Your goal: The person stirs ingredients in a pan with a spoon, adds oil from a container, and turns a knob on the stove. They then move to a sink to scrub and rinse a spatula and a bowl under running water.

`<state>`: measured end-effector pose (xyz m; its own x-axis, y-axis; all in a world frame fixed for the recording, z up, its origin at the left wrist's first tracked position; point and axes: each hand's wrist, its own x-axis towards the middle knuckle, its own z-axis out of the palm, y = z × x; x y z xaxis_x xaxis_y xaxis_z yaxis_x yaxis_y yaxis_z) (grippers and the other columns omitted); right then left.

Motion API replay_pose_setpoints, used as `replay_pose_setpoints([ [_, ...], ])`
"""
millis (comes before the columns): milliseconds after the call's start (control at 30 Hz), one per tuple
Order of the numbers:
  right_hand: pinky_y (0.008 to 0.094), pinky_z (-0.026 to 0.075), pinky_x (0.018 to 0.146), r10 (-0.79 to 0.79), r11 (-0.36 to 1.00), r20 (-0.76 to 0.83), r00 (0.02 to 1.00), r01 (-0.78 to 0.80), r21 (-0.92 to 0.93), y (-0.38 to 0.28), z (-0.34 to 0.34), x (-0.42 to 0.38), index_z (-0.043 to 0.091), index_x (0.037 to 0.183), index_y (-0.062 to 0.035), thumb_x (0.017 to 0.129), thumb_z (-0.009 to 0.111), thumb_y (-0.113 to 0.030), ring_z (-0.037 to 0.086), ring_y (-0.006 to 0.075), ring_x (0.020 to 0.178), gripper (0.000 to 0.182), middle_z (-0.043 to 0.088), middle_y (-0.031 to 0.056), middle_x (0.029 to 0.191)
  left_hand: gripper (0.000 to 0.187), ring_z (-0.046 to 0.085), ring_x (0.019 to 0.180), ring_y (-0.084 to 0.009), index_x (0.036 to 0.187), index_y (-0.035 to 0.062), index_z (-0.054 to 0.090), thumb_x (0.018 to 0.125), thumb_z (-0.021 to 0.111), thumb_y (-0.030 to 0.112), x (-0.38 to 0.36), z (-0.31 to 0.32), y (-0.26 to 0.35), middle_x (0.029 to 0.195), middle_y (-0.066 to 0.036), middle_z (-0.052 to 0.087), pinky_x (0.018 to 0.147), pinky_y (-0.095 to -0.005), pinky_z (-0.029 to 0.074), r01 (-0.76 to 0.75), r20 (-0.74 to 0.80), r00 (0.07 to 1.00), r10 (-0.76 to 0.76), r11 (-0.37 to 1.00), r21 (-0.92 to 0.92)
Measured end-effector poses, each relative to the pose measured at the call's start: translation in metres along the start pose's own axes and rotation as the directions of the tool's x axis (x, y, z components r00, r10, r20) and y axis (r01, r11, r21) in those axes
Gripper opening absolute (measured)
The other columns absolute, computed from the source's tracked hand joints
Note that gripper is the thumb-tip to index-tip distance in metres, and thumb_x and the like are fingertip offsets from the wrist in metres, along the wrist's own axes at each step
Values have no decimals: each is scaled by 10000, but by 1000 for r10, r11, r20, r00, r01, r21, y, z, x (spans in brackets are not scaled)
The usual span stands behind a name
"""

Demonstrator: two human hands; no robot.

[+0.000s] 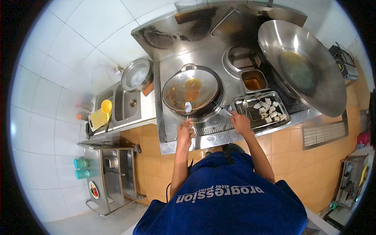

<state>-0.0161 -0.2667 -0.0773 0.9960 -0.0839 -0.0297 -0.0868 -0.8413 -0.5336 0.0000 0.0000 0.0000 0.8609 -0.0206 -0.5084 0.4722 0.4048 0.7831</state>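
A wok (190, 89) with oily orange-brown food in it sits on the left burner. My left hand (185, 132) is closed on the handle of a metal spoon (188, 107), whose bowl is over the wok's near edge. My right hand (240, 120) is closed around the handle of a second spoon (228, 107), held between the wok and a metal tray. That tray (254, 124) holds several white cubes (268, 110) and a small spoon (245, 103). Behind the tray is a square metal container (253, 81) with brown liquid.
A very large wok (301, 66) with cloudy liquid stands tilted at the right. At the left are a sink (127, 105), a metal pot (136, 75), a yellow ladle (106, 105) and a cutting board (98, 118). A steel cart (102, 176) carries a plate (93, 190).
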Motion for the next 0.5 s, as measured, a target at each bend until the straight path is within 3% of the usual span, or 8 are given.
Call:
replay_pose_setpoints([
  [100,513,452,667,39,998,5,999,-38,-42,8,-15,1,503,1147,-141,868,526,-254,597,415,739,301,628,218,780,179,256,429,-23,1002,26,500,952,416,175,-3,15,-8,624,53,366,372,-200,179,5,13,1000,-5,1000,-11],
  [300,520,440,650,-3,995,-56,998,8,98,-5,-11,14,505,1034,-106,859,539,-205,595,419,727,204,617,208,728,156,248,425,-14,968,42,512,948,414,162,2,10,-2,614,63,347,364,-197,176,10,15,1000,-9,1000,-22],
  [367,516,436,635,-86,962,-53,995,97,256,-5,-11,17,497,1026,-96,837,559,-149,588,426,712,206,606,210,707,152,246,421,-15,977,40,510,952,417,157,2,9,-2,612,63,344,360,-198,172,-4,28,1000,4,1000,-11],
  [500,513,435,631,-129,971,-39,991,135,200,-4,-12,20,495,1037,-98,819,571,-116,579,435,701,232,598,221,702,151,247,420,-16,982,38,509,953,422,158,-1,10,-2,614,63,343,359,-198,173,8,14,1000,-7,1000,-24],
])
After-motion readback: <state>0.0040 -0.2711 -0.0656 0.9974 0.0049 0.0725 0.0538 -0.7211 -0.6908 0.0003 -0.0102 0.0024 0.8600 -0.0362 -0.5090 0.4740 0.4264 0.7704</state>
